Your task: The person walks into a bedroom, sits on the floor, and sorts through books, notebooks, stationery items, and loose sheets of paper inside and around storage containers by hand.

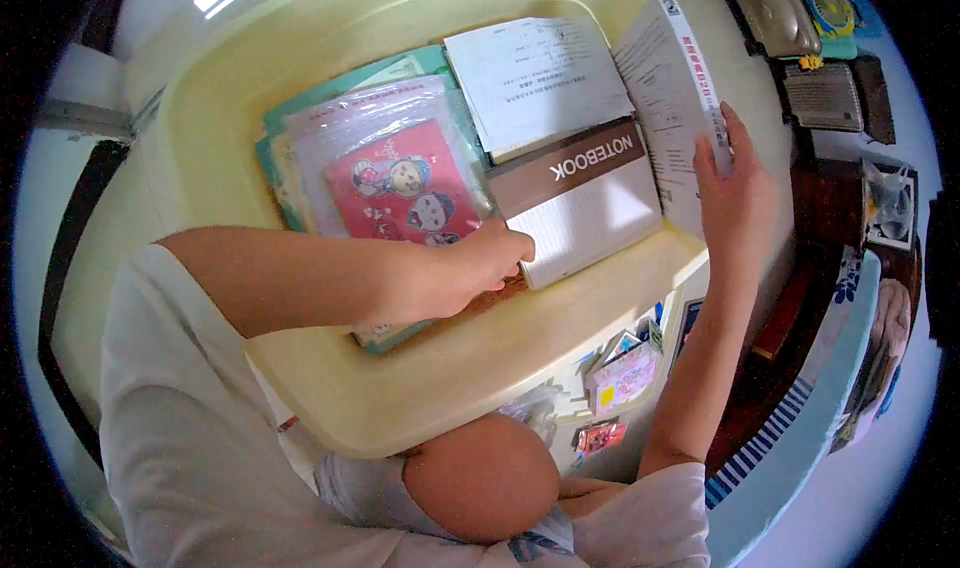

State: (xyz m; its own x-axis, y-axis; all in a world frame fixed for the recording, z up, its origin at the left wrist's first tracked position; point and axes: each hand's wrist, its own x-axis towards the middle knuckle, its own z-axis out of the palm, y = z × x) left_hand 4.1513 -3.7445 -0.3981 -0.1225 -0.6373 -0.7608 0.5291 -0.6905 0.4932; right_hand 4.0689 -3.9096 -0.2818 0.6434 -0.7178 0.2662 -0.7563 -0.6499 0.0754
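Observation:
In the cream plastic tub (400,408) lie stacked papers and books. My left hand (488,266) is closed at the lower left corner of the brown and white notebook (590,213), beside a pink cartoon packet (405,188) in clear plastic. What its fingers grip is too hidden to make out. A thick white book with red lettering on its spine (692,78) stands upright at the tub's right side, pinched between the thumb and fingers of my right hand (735,173). Printed sheets (540,83) lie above the notebook, and green folders (285,118) show under the packet.
Below the tub, a shelf holds a pink booklet (622,378) and a red packet (600,436). My bare knee (482,478) is close to the tub's near rim. At the right are a light blue board (800,448), a cloth (888,343) and a yellow and blue fan-like object (828,8).

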